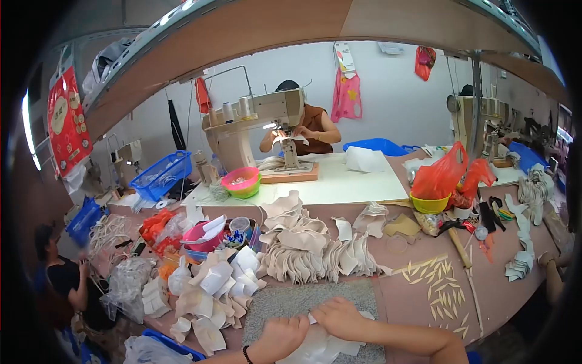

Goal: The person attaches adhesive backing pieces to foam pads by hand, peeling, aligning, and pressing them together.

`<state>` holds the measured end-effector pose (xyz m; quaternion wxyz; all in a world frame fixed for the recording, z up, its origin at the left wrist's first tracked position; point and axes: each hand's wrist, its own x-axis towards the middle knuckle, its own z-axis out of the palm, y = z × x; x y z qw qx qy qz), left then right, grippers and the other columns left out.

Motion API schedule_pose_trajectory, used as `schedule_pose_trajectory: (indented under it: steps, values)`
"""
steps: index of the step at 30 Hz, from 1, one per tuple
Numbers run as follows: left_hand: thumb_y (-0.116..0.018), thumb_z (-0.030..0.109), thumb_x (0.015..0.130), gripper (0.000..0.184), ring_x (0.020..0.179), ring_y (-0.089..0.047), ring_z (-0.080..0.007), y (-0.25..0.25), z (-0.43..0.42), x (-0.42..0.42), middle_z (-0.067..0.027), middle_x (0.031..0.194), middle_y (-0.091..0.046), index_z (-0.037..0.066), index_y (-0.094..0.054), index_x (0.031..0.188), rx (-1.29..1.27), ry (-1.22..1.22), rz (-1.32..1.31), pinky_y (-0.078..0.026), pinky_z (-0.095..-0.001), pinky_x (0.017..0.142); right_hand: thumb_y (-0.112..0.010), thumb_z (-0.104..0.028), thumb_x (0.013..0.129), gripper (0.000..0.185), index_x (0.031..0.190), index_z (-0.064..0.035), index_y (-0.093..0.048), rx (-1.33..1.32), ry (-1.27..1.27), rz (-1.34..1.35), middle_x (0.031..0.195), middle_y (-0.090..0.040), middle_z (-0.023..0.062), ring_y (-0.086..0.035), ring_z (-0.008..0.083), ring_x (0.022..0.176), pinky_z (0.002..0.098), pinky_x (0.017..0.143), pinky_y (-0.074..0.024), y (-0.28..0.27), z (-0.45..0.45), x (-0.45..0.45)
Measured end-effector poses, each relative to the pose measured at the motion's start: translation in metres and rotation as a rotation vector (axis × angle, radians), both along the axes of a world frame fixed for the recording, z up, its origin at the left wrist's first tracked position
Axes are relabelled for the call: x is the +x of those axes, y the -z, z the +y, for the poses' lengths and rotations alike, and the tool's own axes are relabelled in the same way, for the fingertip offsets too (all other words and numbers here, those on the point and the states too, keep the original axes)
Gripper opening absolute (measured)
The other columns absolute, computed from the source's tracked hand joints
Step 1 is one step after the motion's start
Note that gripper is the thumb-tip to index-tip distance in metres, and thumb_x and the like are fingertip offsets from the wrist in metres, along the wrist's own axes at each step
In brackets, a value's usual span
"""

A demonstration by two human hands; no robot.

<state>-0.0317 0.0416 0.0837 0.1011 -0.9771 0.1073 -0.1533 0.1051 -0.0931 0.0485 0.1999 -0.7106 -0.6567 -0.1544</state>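
Observation:
Over the grey fluffy mat (273, 301), my left hand (284, 335) and my right hand (339, 316) are closed close together. A small bit of a white cut piece of material (312, 319) shows between them, pinched in the fingers of both. Most of that piece is hidden behind the hands. Below them, more pale flat pieces (332, 349) lie on the mat. Just beyond the mat stand stacked rows of beige curved pieces (303, 246). A loose heap of white and beige pieces (212, 291) lies left of my hands.
Small pointed yellowish strips (439, 291) lie right of the mat, near a hammer (460, 247). A pink bowl (203, 235) and plastic bags stand left. Across the table a person (318, 124) works at a sewing machine (251, 121). Another person's hand (547, 259) is at right.

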Motion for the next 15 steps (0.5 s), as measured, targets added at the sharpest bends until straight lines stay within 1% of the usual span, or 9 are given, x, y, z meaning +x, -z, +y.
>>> schedule_pose_trajectory:
  steps: [1,2,4,6,7,9,12,14,15]
  values:
    - [-0.055,0.013,0.072,0.014,0.051,-0.057,-0.0189,0.000,0.000,-0.003,-0.0059,0.061,-0.054,0.005,-0.050,0.081,-0.007,0.005,0.001,-0.043,-0.0328,0.044,-0.053,-0.014,0.070,0.008,0.076,-0.0091,-0.054,0.020,-0.028,0.003,0.070,-0.059,0.0040,-0.060,0.0209,0.070,0.0331,0.064,-0.0427,0.000,-0.001,-0.001]
    - [-0.055,0.013,0.072,0.016,0.051,-0.056,-0.0206,0.001,0.002,-0.004,-0.0059,0.062,-0.055,0.004,-0.051,0.084,-0.034,0.002,0.001,-0.043,-0.0343,0.044,-0.054,-0.015,0.070,0.007,0.073,-0.0093,-0.054,0.042,-0.058,0.000,0.069,-0.058,0.0046,-0.060,0.0216,0.069,0.0336,0.063,-0.0433,-0.002,0.000,0.000]
    - [-0.055,0.013,0.071,0.018,0.051,-0.056,-0.0224,0.004,0.003,-0.008,-0.0058,0.063,-0.055,0.003,-0.052,0.086,-0.067,0.006,-0.004,-0.043,-0.0357,0.045,-0.056,-0.015,0.068,0.008,0.073,-0.0088,-0.055,0.021,-0.067,0.023,0.067,-0.057,0.0037,-0.059,0.0216,0.066,0.0342,0.062,-0.0431,0.004,0.002,-0.001]
    - [-0.061,-0.001,0.069,0.045,0.075,-0.058,-0.0282,0.010,0.005,-0.017,-0.0173,0.088,-0.058,0.000,-0.050,0.113,-0.175,-0.125,0.209,-0.049,-0.0346,0.062,-0.058,-0.016,0.067,0.010,0.073,-0.0083,-0.056,0.009,-0.077,0.043,0.065,-0.056,0.0029,-0.058,0.0217,0.064,0.0347,0.060,-0.0429,0.007,0.005,0.001]
    - [-0.061,-0.001,0.069,0.045,0.075,-0.058,-0.0282,0.015,0.006,-0.019,-0.0173,0.088,-0.058,0.000,-0.050,0.113,-0.173,-0.127,0.207,-0.049,-0.0346,0.062,-0.059,-0.016,0.067,0.009,0.071,-0.0085,-0.056,0.015,-0.114,0.048,0.063,-0.055,0.0028,-0.057,0.0215,0.062,0.0347,0.059,-0.0429,0.007,0.009,0.000]
    - [-0.063,0.001,0.059,0.054,0.077,-0.057,-0.0338,0.022,0.011,-0.021,-0.0207,0.087,-0.055,-0.003,-0.049,0.111,-0.246,-0.136,0.148,-0.049,-0.0378,0.065,-0.059,-0.016,0.066,0.009,0.069,-0.0086,-0.056,0.032,-0.158,0.055,0.061,-0.055,0.0026,-0.057,0.0213,0.061,0.0346,0.058,-0.0429,0.009,0.016,0.003]
    - [-0.064,0.003,0.059,0.056,0.079,-0.056,-0.0350,0.030,0.023,-0.017,-0.0201,0.088,-0.056,-0.005,-0.047,0.112,-0.247,-0.098,0.165,-0.049,-0.0402,0.066,-0.057,-0.017,0.068,0.010,0.067,-0.0078,-0.054,0.040,-0.205,0.076,0.062,-0.056,0.0043,-0.058,0.0221,0.060,0.0354,0.058,-0.0443,0.017,0.024,0.010]
    - [-0.065,0.004,0.058,0.059,0.081,-0.056,-0.0355,0.035,0.028,-0.009,-0.0201,0.089,-0.056,-0.005,-0.047,0.113,-0.270,-0.121,0.197,-0.049,-0.0412,0.067,-0.059,-0.017,0.066,0.009,0.067,-0.0096,-0.055,0.060,-0.240,0.056,0.061,-0.055,0.0012,-0.057,0.0192,0.059,0.0324,0.056,-0.0418,0.023,0.029,0.020]
    - [-0.066,0.005,0.057,0.061,0.082,-0.055,-0.0361,0.035,0.029,-0.005,-0.0201,0.090,-0.055,-0.005,-0.046,0.114,-0.307,-0.145,0.231,-0.048,-0.0422,0.068,-0.059,-0.017,0.066,0.009,0.067,-0.0096,-0.055,0.062,-0.240,0.059,0.061,-0.055,0.0012,-0.057,0.0192,0.059,0.0324,0.056,-0.0418,0.023,0.031,0.025]
